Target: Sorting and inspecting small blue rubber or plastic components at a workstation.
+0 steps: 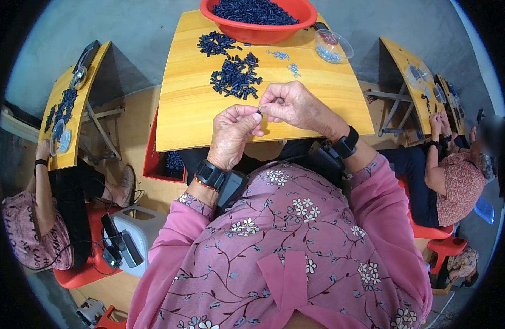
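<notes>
My left hand pinches a small black cylindrical piece between thumb and fingers, just over the table's near edge. Against the top of that piece are the pinched fingertips of my right hand; whatever they grip is too small to make out. Beyond my hands, a pile of loose black cylindrical pieces lies on the yellow wooden table, with a smaller pile behind it. To their right are two little groups of tiny silvery metal parts.
A red basin heaped with black pieces stands at the table's far edge. Right of it sits a clear round tub with silvery parts. A red crate is below at left. People work at side tables on both sides.
</notes>
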`<state>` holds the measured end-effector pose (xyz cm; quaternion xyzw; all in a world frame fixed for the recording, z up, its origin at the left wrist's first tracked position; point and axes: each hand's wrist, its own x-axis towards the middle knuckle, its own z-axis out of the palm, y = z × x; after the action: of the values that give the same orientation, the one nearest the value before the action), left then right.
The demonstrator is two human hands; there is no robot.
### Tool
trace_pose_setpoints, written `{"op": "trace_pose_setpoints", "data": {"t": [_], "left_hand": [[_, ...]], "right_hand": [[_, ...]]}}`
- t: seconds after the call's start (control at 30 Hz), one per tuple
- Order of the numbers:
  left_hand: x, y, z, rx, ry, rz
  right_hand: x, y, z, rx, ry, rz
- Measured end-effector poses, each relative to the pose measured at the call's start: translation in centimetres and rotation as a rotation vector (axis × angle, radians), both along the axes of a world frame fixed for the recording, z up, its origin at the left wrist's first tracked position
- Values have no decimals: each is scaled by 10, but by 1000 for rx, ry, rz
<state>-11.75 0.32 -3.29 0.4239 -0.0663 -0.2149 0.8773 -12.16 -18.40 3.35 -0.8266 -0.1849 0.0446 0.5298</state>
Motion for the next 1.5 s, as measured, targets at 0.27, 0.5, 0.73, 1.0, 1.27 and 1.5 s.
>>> {"op": "trace_pose_setpoints", "data": {"t": [0.27,0.5,0.73,1.0,1.27,1.5], "left_hand": [[-1,1,1,10,11,-28],[3,5,-1,-43,59,-60],[3,6,-1,-116,80,-60],[4,7,-5,-134,41,-143],[5,8,-3,-101,58,-185],[3,8,1,-67,46,-171]], "right_hand": [[-5,1,5,52,108,-7],[-7,-2,4,101,130,8],[-24,12,3,-174,-248,-17],[-17,18,-12,-300,-520,-10],[-20,14,-1,-328,-467,0],[-17,5,2,-42,-94,-116]]}}
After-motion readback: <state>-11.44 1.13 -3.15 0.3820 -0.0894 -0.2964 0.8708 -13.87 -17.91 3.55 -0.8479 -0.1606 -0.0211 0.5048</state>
